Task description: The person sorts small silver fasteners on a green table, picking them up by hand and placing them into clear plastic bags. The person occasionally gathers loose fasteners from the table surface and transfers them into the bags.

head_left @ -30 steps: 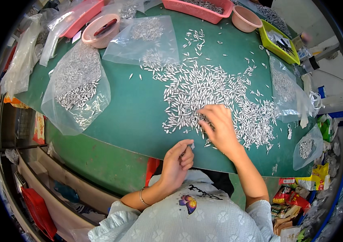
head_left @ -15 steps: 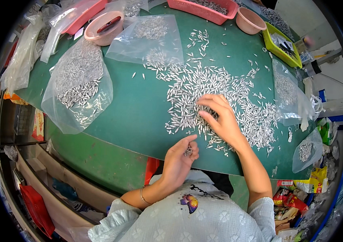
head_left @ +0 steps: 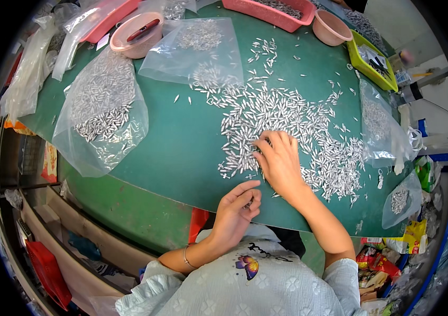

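A broad heap of small silver spindle-shaped metal pieces (head_left: 266, 110), like fishing sinkers, lies spread over the green tabletop (head_left: 176, 142). My right hand (head_left: 283, 163) reaches onto the near part of this heap, its fingers bent and the thumb apart from the forefinger. Whether a piece touches its fingertips is hidden. Close to the table's near edge, my left hand (head_left: 239, 208) is curled with its palm turned inward. Small metal pieces (head_left: 249, 204) show between its fingers; their exact shape is mostly covered.
A clear bag of silver pieces (head_left: 103, 105) lies left, another flat bag (head_left: 195, 50) behind. Pink bowls (head_left: 138, 34) (head_left: 330, 29), a pink basket (head_left: 271, 15) and a yellow-green basket (head_left: 371, 63) line the far side. More bags (head_left: 376, 124) (head_left: 403, 200) lie right.
My right hand has moved slightly left and nearer to me, its fingers more bent over the heap. The left hand's fingers have shifted and now cover more of the pieces in it.
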Tool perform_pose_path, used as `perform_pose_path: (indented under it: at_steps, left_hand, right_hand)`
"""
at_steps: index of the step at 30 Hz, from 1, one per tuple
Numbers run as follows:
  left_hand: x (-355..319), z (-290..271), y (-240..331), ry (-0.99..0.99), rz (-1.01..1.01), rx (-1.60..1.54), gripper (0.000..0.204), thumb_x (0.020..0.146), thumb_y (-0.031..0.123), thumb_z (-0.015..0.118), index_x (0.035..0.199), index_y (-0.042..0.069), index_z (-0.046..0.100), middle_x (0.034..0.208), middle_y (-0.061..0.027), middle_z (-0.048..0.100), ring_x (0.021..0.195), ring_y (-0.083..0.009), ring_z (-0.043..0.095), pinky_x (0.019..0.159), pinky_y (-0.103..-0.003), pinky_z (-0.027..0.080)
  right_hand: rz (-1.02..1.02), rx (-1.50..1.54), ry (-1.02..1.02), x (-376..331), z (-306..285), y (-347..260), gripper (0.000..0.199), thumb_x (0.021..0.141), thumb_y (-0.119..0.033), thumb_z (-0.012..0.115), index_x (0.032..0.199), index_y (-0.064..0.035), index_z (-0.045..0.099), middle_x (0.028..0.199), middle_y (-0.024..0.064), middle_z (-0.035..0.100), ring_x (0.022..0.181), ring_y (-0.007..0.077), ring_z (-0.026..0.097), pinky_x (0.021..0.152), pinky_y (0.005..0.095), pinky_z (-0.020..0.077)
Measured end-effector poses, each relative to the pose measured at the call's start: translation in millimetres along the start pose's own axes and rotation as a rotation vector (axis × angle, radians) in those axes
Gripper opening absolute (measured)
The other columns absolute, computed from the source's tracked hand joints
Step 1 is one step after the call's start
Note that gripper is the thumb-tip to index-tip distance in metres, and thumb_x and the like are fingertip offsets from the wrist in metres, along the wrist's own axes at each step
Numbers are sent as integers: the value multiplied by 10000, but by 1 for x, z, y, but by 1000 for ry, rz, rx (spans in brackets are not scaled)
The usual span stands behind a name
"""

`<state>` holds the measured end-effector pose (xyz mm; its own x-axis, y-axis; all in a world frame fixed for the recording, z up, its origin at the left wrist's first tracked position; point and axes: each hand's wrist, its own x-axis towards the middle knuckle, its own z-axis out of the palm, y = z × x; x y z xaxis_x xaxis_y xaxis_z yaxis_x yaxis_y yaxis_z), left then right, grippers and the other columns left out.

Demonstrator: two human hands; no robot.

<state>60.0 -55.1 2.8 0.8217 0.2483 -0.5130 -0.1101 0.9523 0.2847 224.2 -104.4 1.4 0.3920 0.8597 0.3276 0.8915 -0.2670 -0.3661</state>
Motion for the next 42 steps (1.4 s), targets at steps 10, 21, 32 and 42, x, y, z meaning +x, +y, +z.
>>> perform_pose_path:
  at_steps: [10, 21, 32, 42]
  left_hand:
    - [0, 1, 2, 9, 24, -9, 220, 951, 32, 489, 1150, -24, 567, 844, -65, 530, 711, -114, 450, 624, -242, 382]
    - [4, 3, 14, 90, 140, -18, 309, 1010, 134, 468, 1242, -53, 548, 1083, -102, 626, 962, -165, 588, 815, -294, 493]
    - [5, -12, 7, -26, 86, -15, 296, 966, 65, 527, 1241, -43, 546, 951, -60, 583, 793, -118, 518, 736, -265, 460]
    - [6, -12, 5, -25, 110, -13, 292, 956, 27, 512, 1233, -46, 572, 989, -90, 626, 824, -131, 549, 762, -278, 469]
  right_hand:
    - [201, -44, -39, 16, 12, -10, 164, 748, -122, 746, 848, -66, 628, 930, 65, 526, 952, 260, 468, 846, 408, 306]
    - [80, 508, -256, 6, -29, -1, 242, 745, -71, 742, 975, -80, 667, 1001, 43, 615, 996, 260, 533, 912, 370, 368]
    - [13, 94, -14, 21, -3, 11, 191, 751, -105, 739, 918, -65, 655, 998, 46, 551, 981, 263, 484, 842, 395, 346]
    - [-56, -355, -56, 18, 7, 5, 117, 794, -170, 695, 876, -94, 662, 879, 57, 573, 933, 248, 514, 886, 443, 361]
